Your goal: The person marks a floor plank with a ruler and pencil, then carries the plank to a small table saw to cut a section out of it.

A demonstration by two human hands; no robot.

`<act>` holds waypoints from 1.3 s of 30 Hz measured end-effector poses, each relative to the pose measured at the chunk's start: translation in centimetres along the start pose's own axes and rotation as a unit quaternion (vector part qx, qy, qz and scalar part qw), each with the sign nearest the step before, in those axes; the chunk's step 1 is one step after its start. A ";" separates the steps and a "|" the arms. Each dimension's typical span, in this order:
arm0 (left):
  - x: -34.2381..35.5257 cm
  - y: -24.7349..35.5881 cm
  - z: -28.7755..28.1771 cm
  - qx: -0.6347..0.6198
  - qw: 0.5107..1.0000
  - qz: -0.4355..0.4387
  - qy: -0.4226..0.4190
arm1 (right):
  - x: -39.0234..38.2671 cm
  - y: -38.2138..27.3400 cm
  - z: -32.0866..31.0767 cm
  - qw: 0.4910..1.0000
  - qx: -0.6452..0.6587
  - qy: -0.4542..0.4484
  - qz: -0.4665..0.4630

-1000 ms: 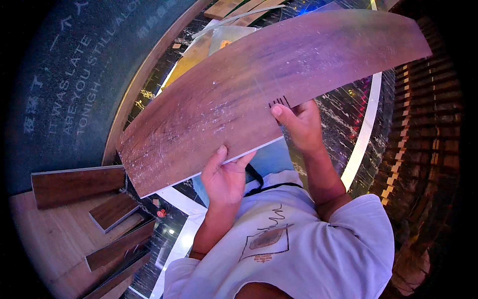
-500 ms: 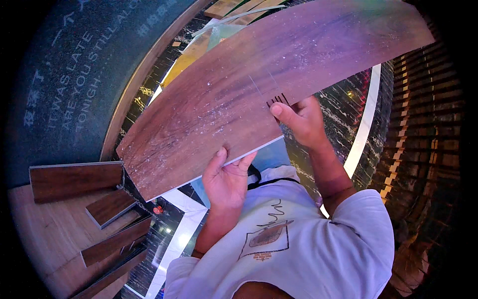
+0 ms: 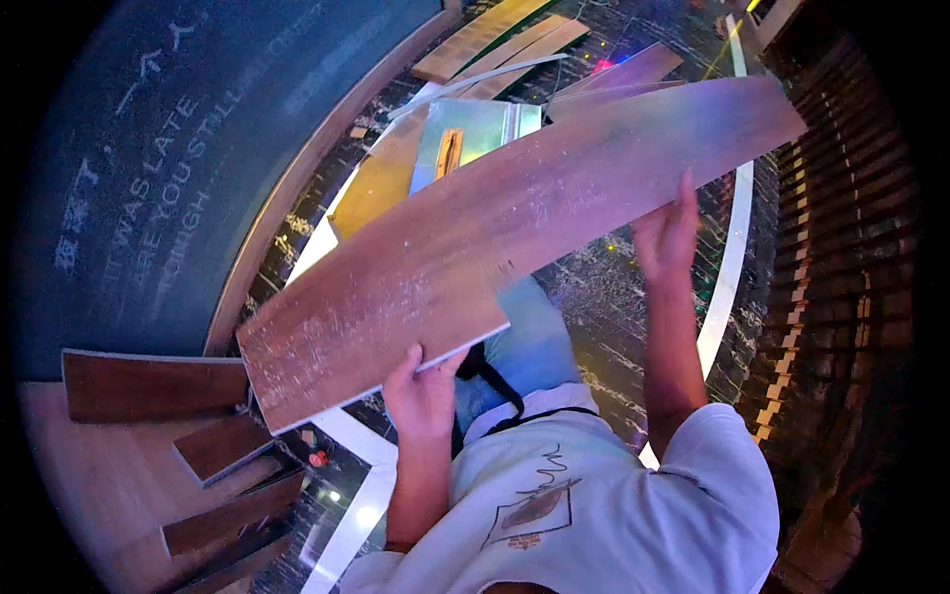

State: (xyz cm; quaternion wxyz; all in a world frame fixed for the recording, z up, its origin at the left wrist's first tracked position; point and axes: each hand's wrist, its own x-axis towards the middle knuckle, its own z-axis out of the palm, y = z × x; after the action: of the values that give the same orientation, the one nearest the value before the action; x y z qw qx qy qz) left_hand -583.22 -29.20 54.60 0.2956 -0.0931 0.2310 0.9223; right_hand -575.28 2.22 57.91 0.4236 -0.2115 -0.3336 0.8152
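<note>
A long brown wood-grain floor plank [image 3: 396, 287], flecked with pale dust, is held up tilted across my front. Its near edge has a step cut into it, so the right part is narrower than the left. My left hand [image 3: 424, 391] grips the near edge of the wider part, the thumb on top and the other fingers underneath. Further right, my right hand [image 3: 665, 233] holds the near edge of the narrow part, with some of its fingers hidden beneath the plank.
Beyond the plank lies a metal plate with a slotted yellow insert [image 3: 448, 153], and more planks [image 3: 485, 40] on the dark marbled floor. Short plank pieces [image 3: 153, 386] rest at lower left beside a dark lettered board [image 3: 148, 148]. A dark slatted structure [image 3: 831, 297] stands at right.
My right hand has shifted right along the plank's edge, away from the step. The plank sits lower at its far right end, uncovering the metal plate, and dark slits at the step no longer show.
</note>
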 end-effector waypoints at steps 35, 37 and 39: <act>55.1 -0.2 -8.7 0.280 0.949 -0.130 0.069 | 26.9 28.9 -13.7 0.986 -0.026 0.162 0.015; 56.5 -0.6 -9.7 0.258 0.955 -0.137 0.055 | 27.7 29.4 -15.1 0.990 -0.038 0.136 0.024; 56.7 -0.9 -11.1 0.249 0.960 -0.122 0.035 | 27.0 30.1 -13.9 0.988 -0.022 0.147 0.044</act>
State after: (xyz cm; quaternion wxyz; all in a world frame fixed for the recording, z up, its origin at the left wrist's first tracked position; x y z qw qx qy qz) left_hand -628.06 -5.41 27.02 0.4115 -0.0762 0.4505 0.7886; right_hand -597.96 17.20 24.90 0.4271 -0.3531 -0.2762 0.7852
